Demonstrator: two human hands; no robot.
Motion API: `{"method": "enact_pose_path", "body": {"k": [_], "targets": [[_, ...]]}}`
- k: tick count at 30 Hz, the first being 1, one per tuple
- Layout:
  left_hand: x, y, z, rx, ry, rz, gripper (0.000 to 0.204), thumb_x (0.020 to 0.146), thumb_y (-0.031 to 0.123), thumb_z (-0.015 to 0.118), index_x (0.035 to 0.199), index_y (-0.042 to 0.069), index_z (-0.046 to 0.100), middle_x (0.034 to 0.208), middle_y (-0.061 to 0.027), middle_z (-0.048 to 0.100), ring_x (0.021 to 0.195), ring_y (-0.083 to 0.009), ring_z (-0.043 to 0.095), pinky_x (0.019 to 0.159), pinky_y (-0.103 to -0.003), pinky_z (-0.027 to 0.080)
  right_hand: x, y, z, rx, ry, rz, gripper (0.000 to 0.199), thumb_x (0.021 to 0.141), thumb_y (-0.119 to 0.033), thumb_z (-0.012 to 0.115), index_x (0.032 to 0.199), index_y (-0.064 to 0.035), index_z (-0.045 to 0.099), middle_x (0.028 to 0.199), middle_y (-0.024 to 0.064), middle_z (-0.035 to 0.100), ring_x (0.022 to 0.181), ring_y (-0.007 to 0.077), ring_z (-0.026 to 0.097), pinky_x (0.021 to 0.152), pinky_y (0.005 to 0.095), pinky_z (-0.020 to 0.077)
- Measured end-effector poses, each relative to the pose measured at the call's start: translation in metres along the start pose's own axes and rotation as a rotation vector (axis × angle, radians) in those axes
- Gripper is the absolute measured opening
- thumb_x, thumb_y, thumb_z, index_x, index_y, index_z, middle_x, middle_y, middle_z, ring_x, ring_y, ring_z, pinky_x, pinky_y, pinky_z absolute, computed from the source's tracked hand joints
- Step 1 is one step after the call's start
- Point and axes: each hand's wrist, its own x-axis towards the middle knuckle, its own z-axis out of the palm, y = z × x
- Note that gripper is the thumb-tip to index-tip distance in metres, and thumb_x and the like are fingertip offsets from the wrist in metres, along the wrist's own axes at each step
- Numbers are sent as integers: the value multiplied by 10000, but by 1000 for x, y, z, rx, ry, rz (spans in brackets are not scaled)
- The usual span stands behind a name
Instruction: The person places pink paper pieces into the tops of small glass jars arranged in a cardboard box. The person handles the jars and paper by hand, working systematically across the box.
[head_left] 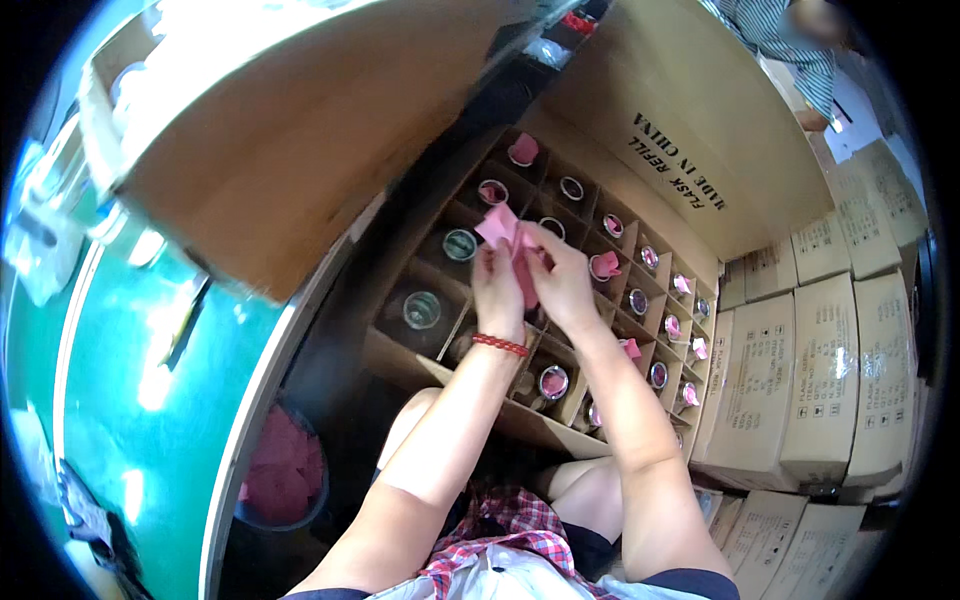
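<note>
Both of my hands are together above a large open cardboard box (606,450) divided into cells. My left hand (497,295), with a red braided bracelet at the wrist, pinches a pink paper sheet (497,222). The fingers of my right hand (563,280) close on the same crumpled paper from the other side. Glass flask refills stand in the cells, their round silvery mouths facing up. A clear glass flask refill (422,310) is left of my hands, and another flask refill (460,245) is just beyond it. Pink paper (605,265) sticks out of several mouths.
A bucket of pink paper (285,470) stands at my lower left, beside a green-topped table (140,350). A raised carton flap (300,140) reaches in at upper left. Stacked cartons (820,370) line the right side. Another person in a striped top (775,40) is at the far right.
</note>
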Motion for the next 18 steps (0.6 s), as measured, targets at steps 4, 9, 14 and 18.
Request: {"method": "enact_pose_path", "body": {"k": [4,9,14,18], "targets": [[-20,0,-25,94,-26,98,343,938,199,504,1193,-26,456,1059,-121,546,916,-174,539,813,-291,449,23,-13,2,-411,-149,-241,263,809,-34,545,1060,-19,623,1007,153,651,892,334,632,782,391,508],[-103,36,-123,574,-445,365,413,875,151,608,1240,13,474,1167,-109,519,1079,-176,491,930,-302,400,48,2,52,-729,-405,-267,96,805,-152,585,879,-106,625,897,152,637,871,345,615,724,444,495],[-131,81,-349,936,34,370,171,907,73,540,1056,25,607,1051,-81,606,989,-165,572,862,-280,451,45,9,81,-607,-364,-163,206,782,-192,605,955,-86,568,880,175,634,828,371,615,710,463,490],[-122,67,-553,1263,585,28,278,891,184,582,1145,73,573,1078,-122,607,999,-205,584,886,-332,448,27,4,96,-447,-360,-197,281,767,-166,590,1030,-91,524,863,190,628,815,406,602,701,469,483]]}}
